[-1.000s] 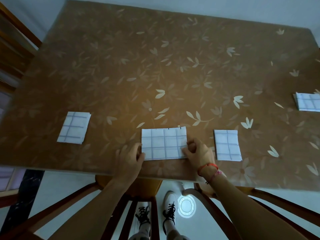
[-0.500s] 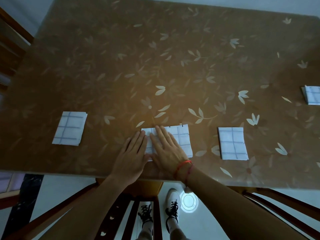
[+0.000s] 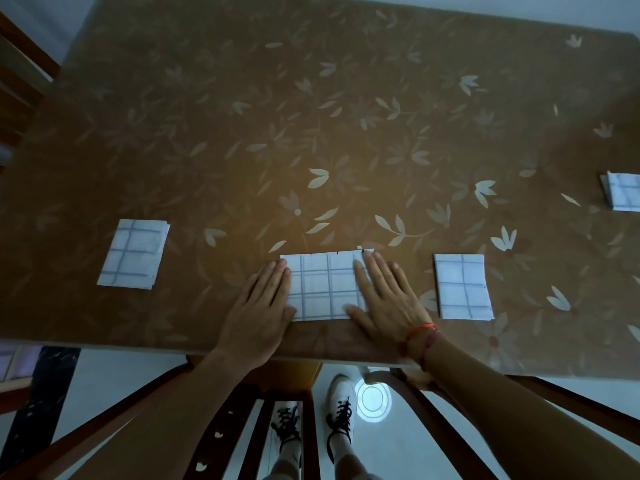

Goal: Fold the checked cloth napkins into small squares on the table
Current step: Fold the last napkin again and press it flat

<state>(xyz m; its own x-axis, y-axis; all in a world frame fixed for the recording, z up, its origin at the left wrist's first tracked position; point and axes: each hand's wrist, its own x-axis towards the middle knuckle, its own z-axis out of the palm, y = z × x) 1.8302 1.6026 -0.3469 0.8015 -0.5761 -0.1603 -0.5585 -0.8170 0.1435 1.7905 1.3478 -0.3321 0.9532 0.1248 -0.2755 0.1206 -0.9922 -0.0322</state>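
Note:
A white checked napkin (image 3: 325, 285), folded into a wide rectangle, lies near the table's front edge. My left hand (image 3: 261, 306) lies flat with straight fingers on its left edge. My right hand (image 3: 386, 299) presses flat on its right end, fingers straight, red string at the wrist. A smaller folded napkin (image 3: 462, 287) sits just right of my right hand. Another folded napkin (image 3: 135, 259) lies to the left. A third folded napkin (image 3: 623, 192) is cut off at the right frame edge.
The brown table (image 3: 311, 133) with a leaf pattern stretches far ahead. Its front edge runs just under my wrists. A wooden chair (image 3: 284, 420) stands below me, and another chair's frame (image 3: 20, 74) shows at the far left.
My right hand slid from the napkin's left part to its right end. My left hand stayed at the left edge, now flat. Earlier both hands pinched the napkin's lower corners.

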